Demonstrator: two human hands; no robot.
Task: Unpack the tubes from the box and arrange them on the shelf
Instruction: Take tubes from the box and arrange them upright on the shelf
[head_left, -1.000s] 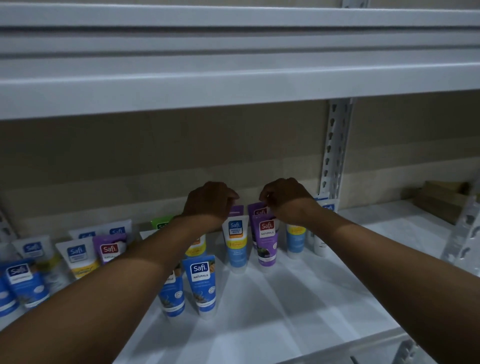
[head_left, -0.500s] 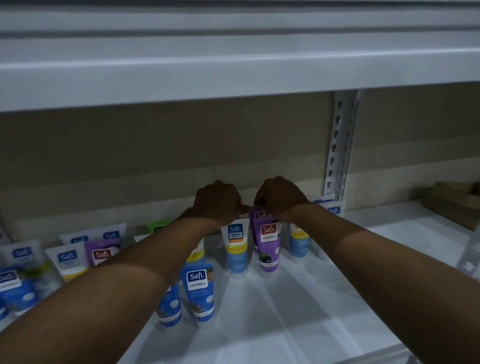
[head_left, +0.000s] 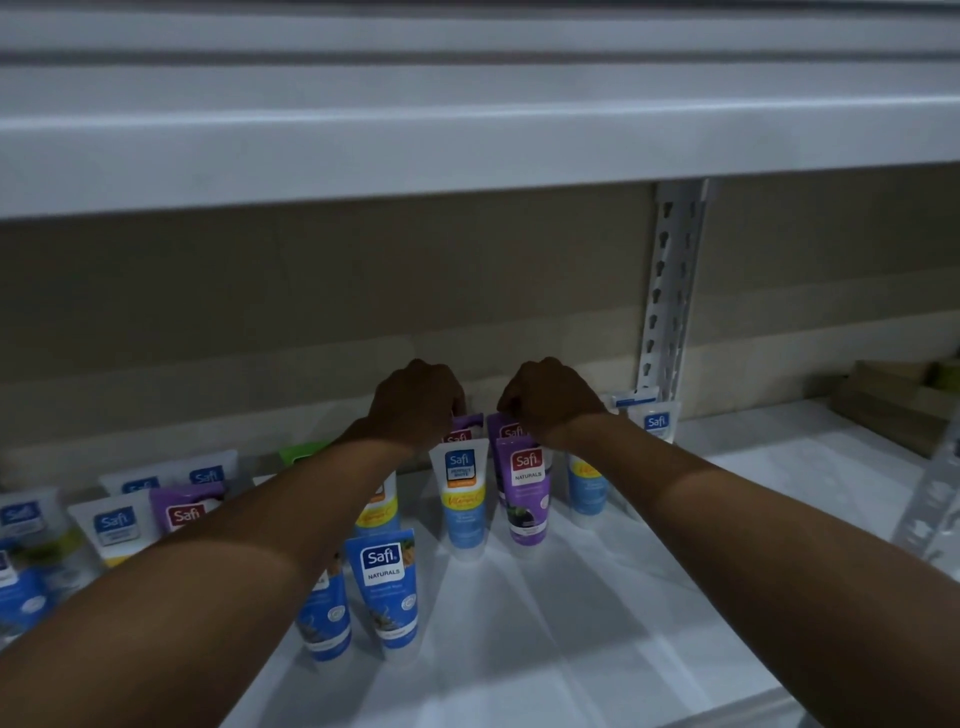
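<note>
The left hand (head_left: 415, 402) and right hand (head_left: 550, 400) curl over the far purple tubes (head_left: 506, 430) on the shelf (head_left: 597, 649); fingers hidden, grip cannot be told. A low forearm may topple the near blue tubes (head_left: 387, 582)

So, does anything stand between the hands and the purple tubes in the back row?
Nothing visible: the left hand and right hand sit at the back purple tubes, reaching over the front-row tubes.

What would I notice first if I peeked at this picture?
The left hand and right hand reach side by side to the back of the white shelf, at the tops of two purple tubes. Around them stand blue, purple and white tubes, a bright blue tube in front.
</note>
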